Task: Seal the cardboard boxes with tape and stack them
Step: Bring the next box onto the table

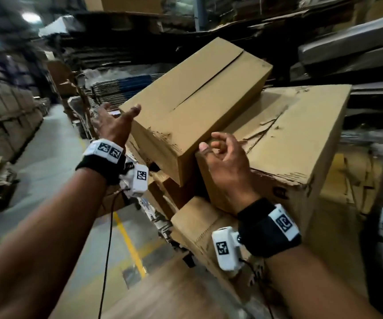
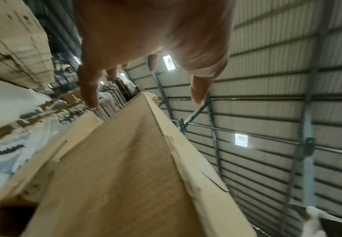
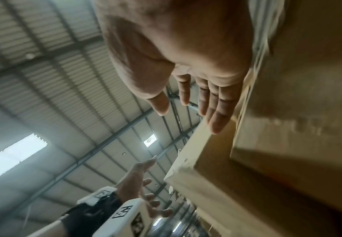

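I see the long cardboard box [image 1: 192, 107] lying tilted on top of a larger cardboard box [image 1: 301, 134], its near end jutting out past the larger box's edge toward me. Its two top flaps meet along a dark centre seam [image 1: 208, 85]; I cannot tell whether tape runs over that seam. The near top edge of the long box is scuffed and torn. The larger box beneath has a ripped, peeling top face and dark print on its front, too blurred to read. More cardboard boxes [image 1: 199, 224] sit under and in front of it.

Left hand [image 1: 114, 124]: fingers spread and nearly straight, palm turned toward the left long side of the upper box, just beside it; contact is not clear from the head view. The left wrist view shows the fingers [image 2: 89, 89] splayed wide with the box face [image 2: 125, 168] running below them, and nothing gripped.

Right hand [image 1: 226, 157]: at the near right corner of the long box, fingers loosely curled, thumb raised, nothing held. In the right wrist view the fingers [image 3: 216, 109] are extended side by side next to the box edge; touching or not, I cannot tell.

Both wrists carry black straps with white marker-tagged camera units [image 1: 137, 180]. Around: stacked flattened cardboard [image 1: 126, 86] behind, a concrete aisle floor [image 1: 54, 143] at left with a yellow line [image 1: 129, 242], heavy motion blur overall.
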A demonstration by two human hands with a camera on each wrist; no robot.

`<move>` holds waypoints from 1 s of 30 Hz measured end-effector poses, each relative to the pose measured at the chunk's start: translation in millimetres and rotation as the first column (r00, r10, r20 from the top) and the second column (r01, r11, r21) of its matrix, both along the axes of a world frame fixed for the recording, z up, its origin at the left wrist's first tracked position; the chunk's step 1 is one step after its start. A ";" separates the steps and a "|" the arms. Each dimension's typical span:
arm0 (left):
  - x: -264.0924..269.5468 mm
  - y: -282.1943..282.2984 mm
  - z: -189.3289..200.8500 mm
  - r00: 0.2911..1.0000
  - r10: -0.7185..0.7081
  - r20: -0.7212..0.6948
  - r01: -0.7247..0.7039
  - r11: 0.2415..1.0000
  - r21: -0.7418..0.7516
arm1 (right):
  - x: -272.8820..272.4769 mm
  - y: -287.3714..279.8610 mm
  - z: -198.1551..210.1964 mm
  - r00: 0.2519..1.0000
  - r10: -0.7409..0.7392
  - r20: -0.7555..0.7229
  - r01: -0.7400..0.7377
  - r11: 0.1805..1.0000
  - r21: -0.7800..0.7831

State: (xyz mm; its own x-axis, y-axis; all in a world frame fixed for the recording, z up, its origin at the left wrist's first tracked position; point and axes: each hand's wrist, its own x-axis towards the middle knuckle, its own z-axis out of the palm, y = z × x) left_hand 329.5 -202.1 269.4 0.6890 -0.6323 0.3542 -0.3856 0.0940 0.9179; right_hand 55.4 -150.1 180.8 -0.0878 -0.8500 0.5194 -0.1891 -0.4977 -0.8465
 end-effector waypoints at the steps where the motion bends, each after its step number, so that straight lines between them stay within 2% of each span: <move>1: 8.4 -6.4 1.1 1.000 -0.019 -0.012 0.020 0.999 0.049 | 12.6 -6.1 -0.3 0.999 0.044 0.013 -0.045 0.997 0.066; 2: 14.7 -12.9 1.5 0.999 -0.052 -0.006 0.052 0.994 0.099 | 24.3 -12.0 -1.2 0.998 0.059 -0.014 -0.058 0.994 0.092; 6: 22.1 -40.0 16.2 0.972 -0.181 0.152 0.129 0.945 0.301 | 49.9 -29.9 9.4 0.970 -0.004 -0.241 0.007 1.000 0.011; 9: 32.5 -61.3 24.1 0.981 -0.170 0.088 0.134 0.938 0.319 | 64.1 -43.1 17.2 0.970 0.046 -0.240 -0.004 0.985 0.172; 12: 38.7 -74.3 26.5 0.976 -0.205 -0.071 0.216 0.949 0.229 | 76.6 -53.6 14.2 0.973 0.071 -0.219 -0.019 0.973 0.232; 15: 33.2 -71.7 27.2 0.944 -0.250 -0.216 0.275 0.957 0.092 | 83.9 -61.3 3.7 0.979 0.067 -0.192 -0.033 0.984 0.173; 21: 26.4 -51.0 42.1 0.946 -0.306 -0.110 0.304 0.952 -0.029 | 89.9 -57.5 -6.6 0.993 0.030 -0.118 -0.023 0.998 0.063; 26: 26.1 -5.2 76.8 0.939 -0.343 -0.038 0.329 0.922 -0.205 | 94.7 -32.1 16.1 0.995 0.019 -0.101 -0.030 0.994 -0.104; 30: 49.9 51.0 93.9 0.945 -0.326 -0.027 0.302 0.900 -0.315 | 109.8 3.6 39.7 0.993 0.062 -0.099 -0.081 0.978 -0.192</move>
State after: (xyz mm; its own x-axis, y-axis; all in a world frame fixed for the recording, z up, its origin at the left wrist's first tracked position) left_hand 379.3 -151.1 363.3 0.5054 -0.6910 0.5168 -0.2193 0.4764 0.8514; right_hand 165.2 -146.5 220.5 0.0255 -0.7334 0.6793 -0.2198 -0.6670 -0.7119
